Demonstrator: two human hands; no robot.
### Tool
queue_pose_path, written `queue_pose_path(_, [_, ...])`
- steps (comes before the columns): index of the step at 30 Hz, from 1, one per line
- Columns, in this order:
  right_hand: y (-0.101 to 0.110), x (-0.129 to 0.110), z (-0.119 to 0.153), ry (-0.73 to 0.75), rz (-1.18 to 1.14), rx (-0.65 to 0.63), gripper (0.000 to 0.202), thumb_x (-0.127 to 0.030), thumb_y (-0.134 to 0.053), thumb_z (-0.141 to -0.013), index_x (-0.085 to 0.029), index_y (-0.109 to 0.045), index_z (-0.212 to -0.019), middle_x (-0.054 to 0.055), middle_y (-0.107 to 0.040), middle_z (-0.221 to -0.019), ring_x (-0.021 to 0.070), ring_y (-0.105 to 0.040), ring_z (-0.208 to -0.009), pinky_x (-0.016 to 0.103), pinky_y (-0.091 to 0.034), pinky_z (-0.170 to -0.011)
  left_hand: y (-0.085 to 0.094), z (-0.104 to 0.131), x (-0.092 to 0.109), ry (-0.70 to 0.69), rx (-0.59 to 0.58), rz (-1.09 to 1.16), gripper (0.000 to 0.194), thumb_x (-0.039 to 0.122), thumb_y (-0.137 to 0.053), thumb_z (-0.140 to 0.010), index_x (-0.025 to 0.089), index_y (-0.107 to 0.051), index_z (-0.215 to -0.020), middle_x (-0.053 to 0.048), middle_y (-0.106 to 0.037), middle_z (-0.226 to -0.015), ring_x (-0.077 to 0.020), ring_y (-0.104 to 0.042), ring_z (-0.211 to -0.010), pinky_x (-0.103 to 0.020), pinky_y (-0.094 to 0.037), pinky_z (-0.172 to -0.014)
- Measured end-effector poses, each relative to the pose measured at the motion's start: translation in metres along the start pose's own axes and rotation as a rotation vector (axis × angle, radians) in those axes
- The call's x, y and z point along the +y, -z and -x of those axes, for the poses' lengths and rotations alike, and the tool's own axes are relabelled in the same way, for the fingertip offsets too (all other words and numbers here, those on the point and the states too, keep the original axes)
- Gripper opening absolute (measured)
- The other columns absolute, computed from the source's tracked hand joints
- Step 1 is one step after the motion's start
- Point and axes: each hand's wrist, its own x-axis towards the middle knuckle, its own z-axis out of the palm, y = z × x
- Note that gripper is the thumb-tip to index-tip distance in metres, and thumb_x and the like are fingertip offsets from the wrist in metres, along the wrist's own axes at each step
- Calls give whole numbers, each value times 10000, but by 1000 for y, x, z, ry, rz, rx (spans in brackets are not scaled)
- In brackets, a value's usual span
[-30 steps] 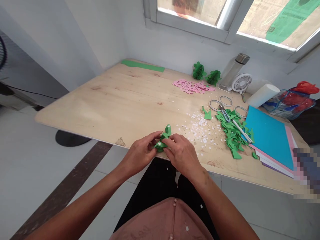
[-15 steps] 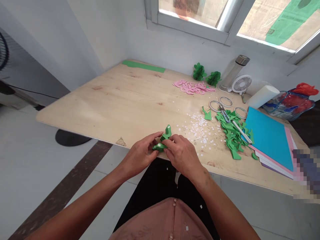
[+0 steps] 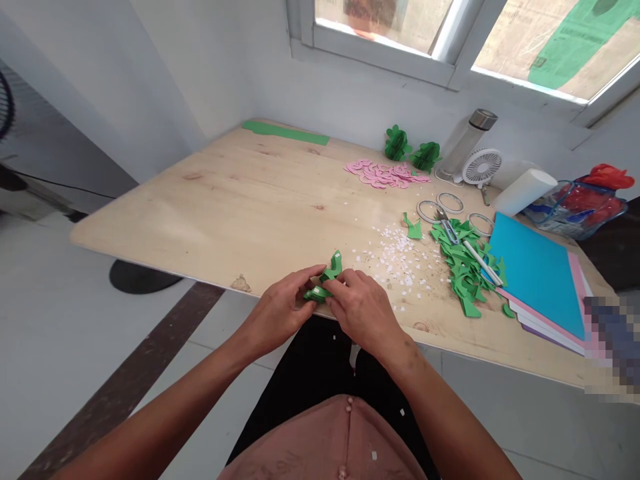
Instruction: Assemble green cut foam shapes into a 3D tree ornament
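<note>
Hands at near table point(image 3: 210, 200) edge: left hand point(image 3: 280, 308) and right hand point(image 3: 361, 308) both pinch a green paper piece point(image 3: 326, 281), fingers closed on it from either side, piece just above the edge. Step looks like folding/joining green cutouts. Next move prob needs steady pinch, lined-up edges. White scraps point(image 3: 400, 257), green pile point(image 3: 465, 263), scissors point(image 3: 449, 225) to the right, well apart.

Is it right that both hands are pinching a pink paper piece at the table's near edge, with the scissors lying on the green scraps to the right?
Not quite: the paper piece is green, not pink, as the head view shows. Left hand and right hand do pinch it at the table edge, and the scissors lie on the green scraps.
</note>
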Motion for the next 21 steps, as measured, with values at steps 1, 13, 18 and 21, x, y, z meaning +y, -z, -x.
queue_pose_path(1, [0,0,0,2,-1,-2,207,-207,-511,-899,-232,-597,-1086,77,-611,-955,212,-542,-886,320,-411,-750,0,0,-1,-2,0,-1,502,153,-467,-748,205,-512,-1245,-50,-661,-1116,-172,-658,-887,-278,-548,-747])
queue_pose_path(13, [-1,-2,0,11,16,14,191,-224,-493,-912,-232,-608,-1064,78,-614,-953,209,-543,-867,319,-407,-734,-1,3,-4,-17,15,0,504,146,-460,-755,210,-504,-1252,-53,-659,-1160,-188,-654,-976,-307,-552,-806])
queue_pose_path(18, [-1,-3,0,10,12,19,199,-230,-503,-909,-241,-611,-1076,79,-615,-948,211,-548,-861,322,-408,-728,-1,5,-4,-24,15,20,509,142,-458,-756,214,-493,-1259,-50,-641,-1203,-185,-650,-1000,-301,-556,-806])
queue_pose_path(21, [-1,-4,0,14,22,15,199,-223,-500,-908,-236,-612,-1071,79,-616,-950,210,-547,-859,322,-407,-729,-1,5,-4,-21,14,25,503,143,-455,-762,208,-491,-1260,-51,-640,-1206,-178,-653,-993,-288,-558,-799])
